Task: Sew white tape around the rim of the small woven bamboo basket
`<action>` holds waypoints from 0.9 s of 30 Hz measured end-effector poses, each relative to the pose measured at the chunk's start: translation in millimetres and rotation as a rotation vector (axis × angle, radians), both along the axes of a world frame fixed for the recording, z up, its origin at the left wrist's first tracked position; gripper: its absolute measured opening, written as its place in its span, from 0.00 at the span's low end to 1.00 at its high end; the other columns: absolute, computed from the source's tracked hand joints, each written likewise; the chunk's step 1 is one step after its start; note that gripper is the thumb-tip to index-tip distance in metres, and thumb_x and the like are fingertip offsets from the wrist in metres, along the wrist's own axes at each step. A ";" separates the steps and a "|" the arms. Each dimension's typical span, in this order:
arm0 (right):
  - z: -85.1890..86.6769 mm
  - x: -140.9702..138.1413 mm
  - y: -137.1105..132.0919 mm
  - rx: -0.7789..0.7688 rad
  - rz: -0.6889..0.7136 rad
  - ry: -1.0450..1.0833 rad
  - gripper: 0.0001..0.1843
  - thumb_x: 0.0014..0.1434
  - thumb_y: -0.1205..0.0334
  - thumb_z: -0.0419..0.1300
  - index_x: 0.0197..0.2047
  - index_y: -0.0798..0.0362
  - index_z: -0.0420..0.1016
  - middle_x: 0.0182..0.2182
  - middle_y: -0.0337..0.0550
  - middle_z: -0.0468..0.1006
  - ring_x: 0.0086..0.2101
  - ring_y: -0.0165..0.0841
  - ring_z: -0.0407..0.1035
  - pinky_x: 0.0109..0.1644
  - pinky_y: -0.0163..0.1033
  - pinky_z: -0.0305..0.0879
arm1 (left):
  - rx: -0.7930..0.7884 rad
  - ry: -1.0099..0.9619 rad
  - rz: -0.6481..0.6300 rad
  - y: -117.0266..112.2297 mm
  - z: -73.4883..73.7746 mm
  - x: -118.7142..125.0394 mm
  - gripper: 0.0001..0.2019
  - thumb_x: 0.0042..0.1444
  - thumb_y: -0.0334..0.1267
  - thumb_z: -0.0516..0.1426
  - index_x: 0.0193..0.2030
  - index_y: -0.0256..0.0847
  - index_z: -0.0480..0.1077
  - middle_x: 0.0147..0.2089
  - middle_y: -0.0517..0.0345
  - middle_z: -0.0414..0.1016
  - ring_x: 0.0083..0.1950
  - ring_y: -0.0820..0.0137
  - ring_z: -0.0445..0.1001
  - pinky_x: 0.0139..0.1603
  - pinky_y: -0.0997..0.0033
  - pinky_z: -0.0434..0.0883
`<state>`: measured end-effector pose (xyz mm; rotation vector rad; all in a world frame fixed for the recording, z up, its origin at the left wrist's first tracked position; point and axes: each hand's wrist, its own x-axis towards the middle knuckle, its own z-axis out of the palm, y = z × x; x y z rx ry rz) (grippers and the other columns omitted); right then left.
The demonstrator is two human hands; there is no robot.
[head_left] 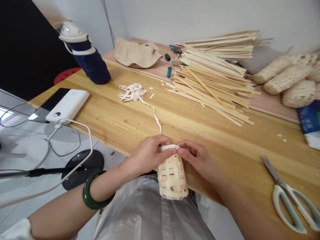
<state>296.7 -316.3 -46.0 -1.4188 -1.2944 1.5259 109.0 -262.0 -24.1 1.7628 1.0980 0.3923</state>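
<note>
A small woven basket point(172, 178) of pale flat strips hangs at the table's front edge, its rounded end toward my lap. White ribbon point(168, 147) lies along its upper rim. My left hand point(152, 151) grips the rim and ribbon from the left, thumb along the front. My right hand point(196, 153) pinches the ribbon and rim at the right, fingertips close to the left thumb. Whether a needle or thread sits between those fingertips is too small to tell. From the rim the ribbon trails back to a loose white heap point(132, 92) on the table.
Scissors point(285, 196) lie at the right. Pale strips point(212, 83) are piled at the back, beside a teal thread spool point(169, 72). Finished-looking woven pieces point(287, 75) sit back right. A navy bottle point(90, 60) and a white power bank point(67, 106) with cable stand left.
</note>
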 end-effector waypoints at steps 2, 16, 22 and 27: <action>3.5 3.2 2.1 -0.059 0.024 0.034 0.20 0.58 0.42 0.62 0.39 0.52 0.73 0.26 0.36 0.70 0.26 0.28 0.59 0.30 0.34 0.54 | 0.006 0.017 -0.001 0.3 -2.2 -1.0 0.14 0.56 0.48 0.59 0.28 0.39 0.71 0.27 0.59 0.72 0.29 0.71 0.67 0.26 0.75 0.62; 19.7 10.3 8.3 -0.204 0.158 0.038 0.15 0.56 0.48 0.66 0.33 0.51 0.73 0.25 0.35 0.72 0.27 0.29 0.62 0.34 0.37 0.57 | -0.416 -0.324 -0.110 12.9 0.9 -9.3 0.17 0.61 0.48 0.58 0.49 0.38 0.78 0.42 0.52 0.81 0.39 0.67 0.76 0.37 0.72 0.71; 19.9 12.4 5.4 -0.230 0.141 0.061 0.15 0.55 0.48 0.67 0.34 0.51 0.74 0.24 0.34 0.73 0.26 0.28 0.61 0.33 0.36 0.56 | -0.388 -0.302 -0.161 12.5 2.4 -7.4 0.17 0.55 0.40 0.64 0.51 0.37 0.76 0.50 0.49 0.81 0.49 0.62 0.77 0.49 0.67 0.72; 18.8 17.9 3.6 -0.178 0.051 -0.051 0.18 0.57 0.45 0.64 0.42 0.50 0.76 0.23 0.34 0.71 0.25 0.29 0.61 0.30 0.35 0.55 | -0.426 -0.262 -0.153 14.0 3.3 -5.9 0.17 0.55 0.37 0.63 0.51 0.37 0.74 0.45 0.53 0.80 0.43 0.67 0.76 0.43 0.71 0.71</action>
